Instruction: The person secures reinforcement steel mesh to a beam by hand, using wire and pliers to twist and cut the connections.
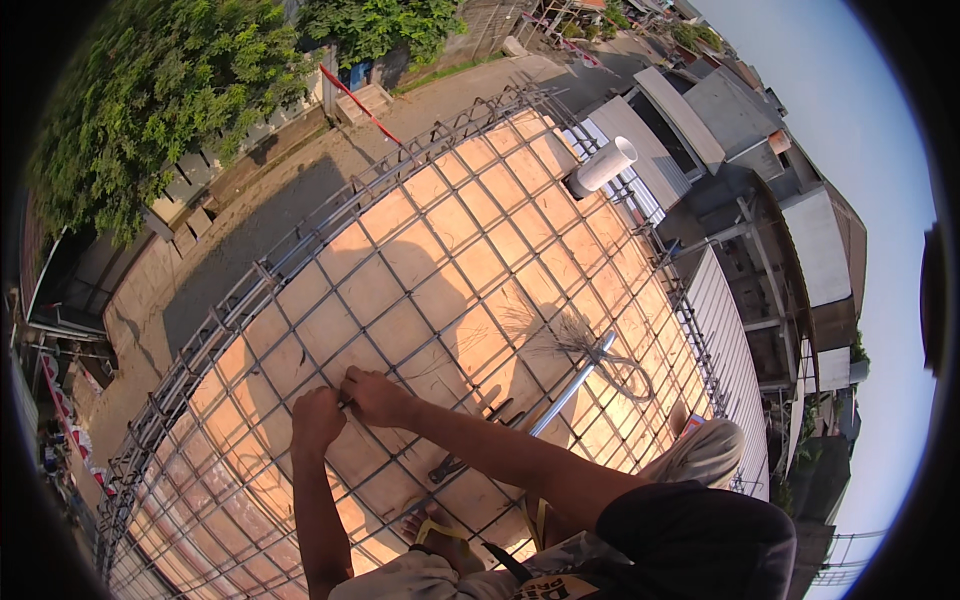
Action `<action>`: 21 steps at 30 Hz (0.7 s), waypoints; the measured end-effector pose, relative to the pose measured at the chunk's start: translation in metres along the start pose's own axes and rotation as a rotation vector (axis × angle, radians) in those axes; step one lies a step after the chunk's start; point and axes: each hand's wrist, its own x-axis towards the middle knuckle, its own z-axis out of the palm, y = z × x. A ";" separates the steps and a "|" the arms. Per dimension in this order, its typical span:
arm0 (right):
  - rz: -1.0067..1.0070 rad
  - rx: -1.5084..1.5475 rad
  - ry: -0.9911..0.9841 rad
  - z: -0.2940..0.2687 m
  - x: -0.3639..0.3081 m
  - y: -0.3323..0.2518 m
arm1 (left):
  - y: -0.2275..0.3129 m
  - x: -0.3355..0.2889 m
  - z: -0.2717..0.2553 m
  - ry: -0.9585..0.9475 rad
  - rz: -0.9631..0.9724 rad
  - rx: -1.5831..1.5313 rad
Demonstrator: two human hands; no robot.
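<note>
My left hand (318, 414) and my right hand (376, 397) meet at a crossing of the steel rebar grid (408, 294). Both have their fingers closed and pressed together at the bars; whatever is pinched there is too small to make out. Beneath the grid lies orange-brown plywood (350, 300). A dark tool like pincers (446, 468) rests on the bars, partly covered by my right forearm. Further right are a bundle of thin tie wire (572, 335), looped at one end, and a shiny metal tube (573, 385) lying aslant.
A white plastic pipe (606, 164) stands up through the deck at the far corner. Bundled rebar cages (262, 285) line the deck's left edge, above a street (250, 245). Metal roofs (725, 320) lie beyond the right edge. My sandalled foot (440, 530) is on the grid.
</note>
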 end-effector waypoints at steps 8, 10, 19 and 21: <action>-0.058 -0.006 -0.003 0.003 0.000 0.003 | -0.001 0.006 -0.004 -0.129 0.008 0.060; -0.064 0.008 0.011 0.003 0.000 0.002 | -0.003 0.011 -0.007 -0.189 -0.008 0.054; 0.007 -0.009 0.017 0.002 -0.001 0.003 | -0.003 0.026 -0.004 -0.342 -0.096 0.041; 0.002 0.004 0.015 0.000 0.001 -0.002 | -0.027 0.019 0.005 -0.283 -0.059 -0.027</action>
